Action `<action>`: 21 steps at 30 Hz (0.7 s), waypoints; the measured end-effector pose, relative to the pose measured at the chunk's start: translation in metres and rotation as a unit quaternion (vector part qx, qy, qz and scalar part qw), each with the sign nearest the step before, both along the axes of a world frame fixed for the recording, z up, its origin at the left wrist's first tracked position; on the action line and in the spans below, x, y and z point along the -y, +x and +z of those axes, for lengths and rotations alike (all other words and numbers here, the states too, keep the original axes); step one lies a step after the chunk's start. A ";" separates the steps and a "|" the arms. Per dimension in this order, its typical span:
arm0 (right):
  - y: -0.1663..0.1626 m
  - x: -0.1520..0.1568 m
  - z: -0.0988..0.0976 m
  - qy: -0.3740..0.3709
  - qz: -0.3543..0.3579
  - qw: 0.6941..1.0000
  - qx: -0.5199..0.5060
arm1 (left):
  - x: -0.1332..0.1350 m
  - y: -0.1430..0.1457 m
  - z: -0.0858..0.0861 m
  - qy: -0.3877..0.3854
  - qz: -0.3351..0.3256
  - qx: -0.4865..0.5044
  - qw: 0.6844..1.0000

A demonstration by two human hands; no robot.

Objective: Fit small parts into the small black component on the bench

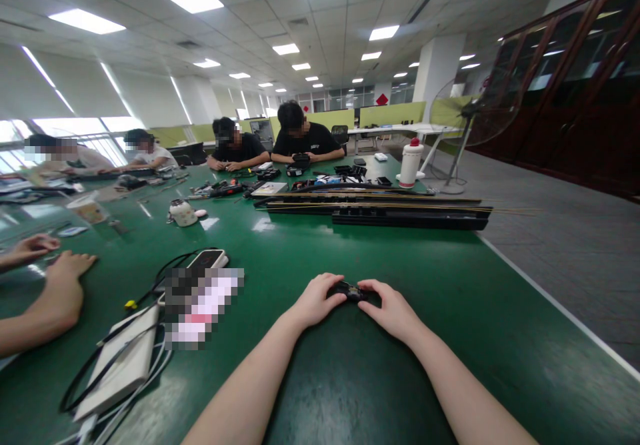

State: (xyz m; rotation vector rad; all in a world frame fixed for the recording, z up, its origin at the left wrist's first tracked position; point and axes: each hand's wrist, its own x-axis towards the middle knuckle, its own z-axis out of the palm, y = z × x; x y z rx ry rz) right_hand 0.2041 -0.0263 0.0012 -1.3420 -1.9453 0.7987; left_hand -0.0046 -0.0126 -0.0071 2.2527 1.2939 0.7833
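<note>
Between my two hands is a small black device (354, 292), low over the green table (320, 358). Its exact kind is too small to make out; a few yellowish details show on its middle. My left hand (320, 299) closes on its left end with thumb and fingers. From the other side, my right hand (393, 308) pinches its right end. Both forearms reach in from the bottom of the view, and the fingertips partly cover the device's ends.
Long black trays (410, 218) with thin brass-coloured rods lie ahead. A white bottle (411, 163) with a red cap stands behind them. On the left are a white power bank (123, 358), cables, a phone (205, 265) and a co-worker's hands (70, 265). Several people sit around the table.
</note>
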 end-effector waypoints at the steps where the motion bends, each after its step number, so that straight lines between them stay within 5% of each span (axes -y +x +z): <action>1: 0.000 0.000 0.000 0.001 -0.001 1.000 0.001 | 0.000 0.000 0.000 -0.001 0.000 0.000 1.000; 21: 0.000 0.003 0.007 0.004 0.000 1.000 0.016 | 0.001 0.001 0.001 -0.007 0.002 -0.009 1.000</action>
